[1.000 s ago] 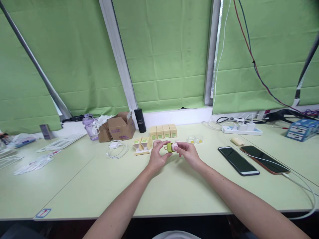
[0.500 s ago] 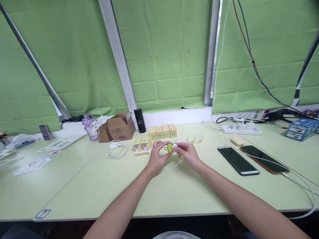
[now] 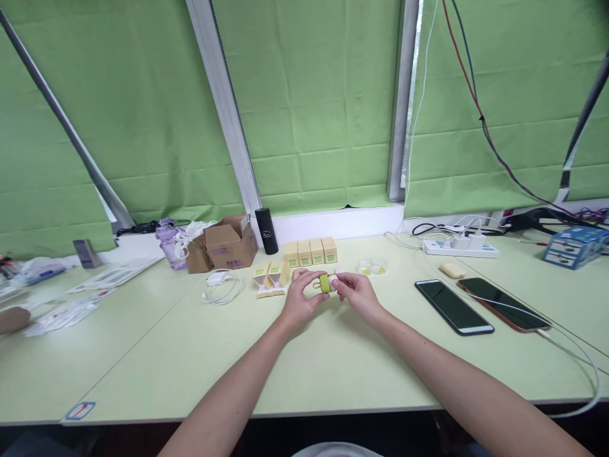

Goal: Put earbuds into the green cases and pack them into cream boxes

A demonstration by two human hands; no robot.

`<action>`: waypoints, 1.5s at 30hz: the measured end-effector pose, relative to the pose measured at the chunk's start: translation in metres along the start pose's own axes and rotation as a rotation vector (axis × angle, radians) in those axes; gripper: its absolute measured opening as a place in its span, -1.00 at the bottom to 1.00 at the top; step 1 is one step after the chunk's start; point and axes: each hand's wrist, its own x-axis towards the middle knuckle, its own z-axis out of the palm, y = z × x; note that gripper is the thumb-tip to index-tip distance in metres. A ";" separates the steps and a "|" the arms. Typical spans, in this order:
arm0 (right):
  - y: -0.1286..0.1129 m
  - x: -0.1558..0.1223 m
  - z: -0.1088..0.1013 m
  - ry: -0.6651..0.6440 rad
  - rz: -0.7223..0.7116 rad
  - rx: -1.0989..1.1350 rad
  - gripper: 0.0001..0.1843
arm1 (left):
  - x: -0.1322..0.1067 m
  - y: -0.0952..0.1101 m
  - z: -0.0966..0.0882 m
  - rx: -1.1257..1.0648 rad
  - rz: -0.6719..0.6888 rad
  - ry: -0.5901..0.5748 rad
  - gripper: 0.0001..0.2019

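Observation:
Both my hands meet over the middle of the pale green table. My left hand and my right hand pinch a small green and white gadget between their fingertips, just above the tabletop. Behind the hands stands a row of small yellow boxes. To the left of the hands lie opened yellow box pieces.
A brown cardboard box, a black cylinder and a white charger with cable lie at the back left. Two phones and a power strip are on the right. Another person's hand shows at the far left edge.
My hands stay on the gadget with only slight finger movement. Another person's hand has come into view at the far left edge.

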 end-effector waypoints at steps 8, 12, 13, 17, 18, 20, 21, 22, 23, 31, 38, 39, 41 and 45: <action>0.002 0.000 0.000 0.025 -0.019 -0.021 -0.46 | 0.001 0.002 0.001 -0.007 -0.017 0.006 -0.52; 0.000 0.000 0.000 0.041 -0.021 -0.029 -0.45 | 0.001 0.005 0.001 0.024 0.003 0.007 -0.53; -0.001 0.000 0.000 0.044 -0.020 -0.033 -0.45 | 0.001 0.005 0.001 0.036 0.010 0.005 -0.53; -0.003 -0.001 0.000 0.045 -0.007 -0.032 -0.44 | 0.000 0.006 0.003 0.061 0.019 0.006 -0.52; -0.003 -0.002 0.001 0.041 0.001 -0.026 -0.43 | 0.000 0.006 0.003 0.061 0.016 0.006 -0.53; -0.003 -0.002 0.001 0.033 0.021 -0.011 -0.41 | -0.001 0.005 0.004 0.062 0.009 0.000 -0.54; -0.003 -0.002 0.001 0.033 0.031 -0.001 -0.39 | -0.001 0.005 0.004 0.063 0.006 -0.006 -0.54; -0.003 -0.002 0.001 0.035 0.041 0.010 -0.36 | -0.001 0.004 0.005 0.065 0.003 -0.010 -0.54; -0.003 -0.002 0.001 0.035 0.047 0.020 -0.33 | -0.001 0.004 0.005 0.067 0.001 -0.013 -0.53; 0.000 0.000 0.002 0.015 -0.003 0.075 -0.39 | -0.003 0.011 0.008 0.179 0.037 -0.033 -0.56; 0.003 0.002 0.006 0.070 -0.006 0.118 -0.38 | -0.007 0.014 0.015 0.394 0.166 0.124 -0.48; 0.004 0.002 0.006 0.085 -0.013 0.125 -0.38 | -0.007 0.015 0.016 0.415 0.182 0.146 -0.50; 0.005 0.002 0.007 0.102 -0.023 0.142 -0.38 | -0.008 0.016 0.017 0.444 0.206 0.166 -0.53; 0.008 0.000 0.009 0.085 -0.010 0.161 -0.39 | -0.009 0.017 0.019 0.452 0.241 0.163 -0.57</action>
